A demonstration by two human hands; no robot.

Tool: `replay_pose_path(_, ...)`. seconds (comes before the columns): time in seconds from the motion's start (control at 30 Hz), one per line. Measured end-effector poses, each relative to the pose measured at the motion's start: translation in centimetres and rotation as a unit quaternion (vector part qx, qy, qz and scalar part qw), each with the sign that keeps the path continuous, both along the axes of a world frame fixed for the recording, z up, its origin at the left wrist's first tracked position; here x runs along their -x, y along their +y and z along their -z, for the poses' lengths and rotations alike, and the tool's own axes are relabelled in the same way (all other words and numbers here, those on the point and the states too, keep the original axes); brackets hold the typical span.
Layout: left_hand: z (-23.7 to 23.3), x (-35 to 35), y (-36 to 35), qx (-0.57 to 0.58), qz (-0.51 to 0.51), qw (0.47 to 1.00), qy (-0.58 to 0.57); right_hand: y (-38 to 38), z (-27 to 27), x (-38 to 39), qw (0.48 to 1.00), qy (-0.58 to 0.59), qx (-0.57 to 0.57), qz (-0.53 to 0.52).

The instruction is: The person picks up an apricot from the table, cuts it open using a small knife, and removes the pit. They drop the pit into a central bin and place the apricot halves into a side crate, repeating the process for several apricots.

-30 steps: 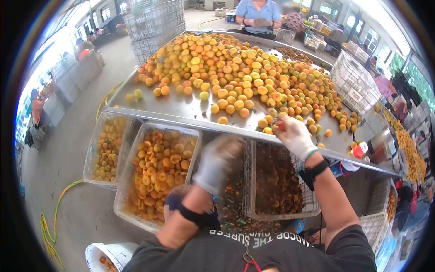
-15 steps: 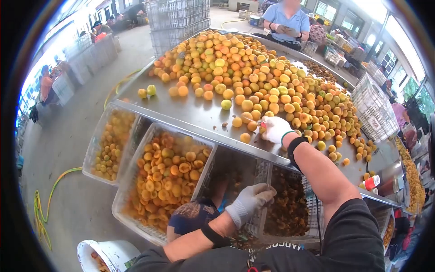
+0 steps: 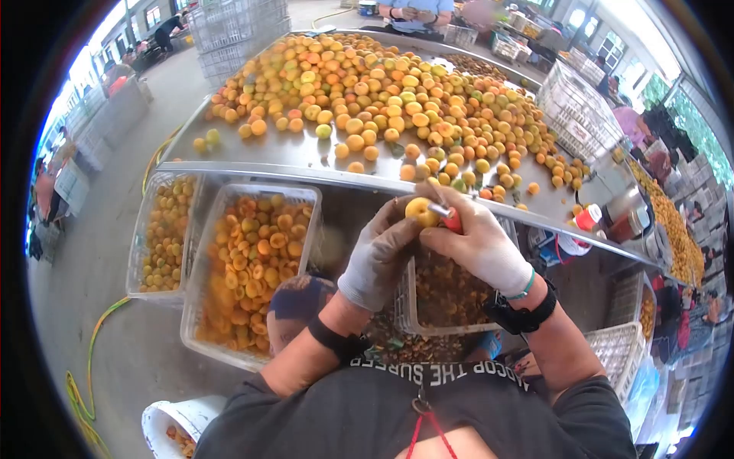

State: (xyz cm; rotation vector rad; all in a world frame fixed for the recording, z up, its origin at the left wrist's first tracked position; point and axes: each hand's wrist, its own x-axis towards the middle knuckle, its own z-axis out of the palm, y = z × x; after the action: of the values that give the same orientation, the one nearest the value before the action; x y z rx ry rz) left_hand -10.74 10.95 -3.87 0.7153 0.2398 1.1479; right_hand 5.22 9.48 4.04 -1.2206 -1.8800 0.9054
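Observation:
My left hand, in a grey-white work glove, grips a yellow apricot just off the near edge of the metal table. Close beside it, my right hand, gloved in white, is closed around a small knife with a red handle. The short blade meets the apricot's right side; how deep it sits cannot be made out. Below both hands stands a crate of dark brown scraps. A large heap of whole apricots covers much of the metal table.
To the left are a crate of halved apricots and another crate of apricots. A white bucket stands at lower left. Stacked crates rise behind the table. A red-and-white container sits at right. Across the table is a co-worker.
My right hand has come back from the heap with the knife to meet my left hand. My left hand has risen and now holds an apricot. The camera view has tilted down.

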Motion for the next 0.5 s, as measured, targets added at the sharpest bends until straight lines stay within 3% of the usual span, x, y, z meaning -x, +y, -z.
replay_pose_path(0.1,-1.9,0.0,-1.8,-0.017,0.022,0.999,0.027,-3.7,-0.8,-1.4,0.993,0.079,0.065,0.058)
replay_pose_path(0.23,-3.7,-0.8,-3.7,0.002,0.007,1.000,0.010,-8.2,0.9,-2.0,0.986,-0.009,-0.131,0.099)
replay_pose_path(0.37,-5.4,-1.6,-5.2,-0.045,0.002,0.998,0.042,-10.0,1.1,-2.4,0.988,-0.017,-0.113,0.108)
replay_pose_path(0.5,-7.3,-2.6,-6.9,-0.035,0.001,0.997,0.071,-10.9,0.9,-3.3,0.995,0.048,-0.030,0.087)
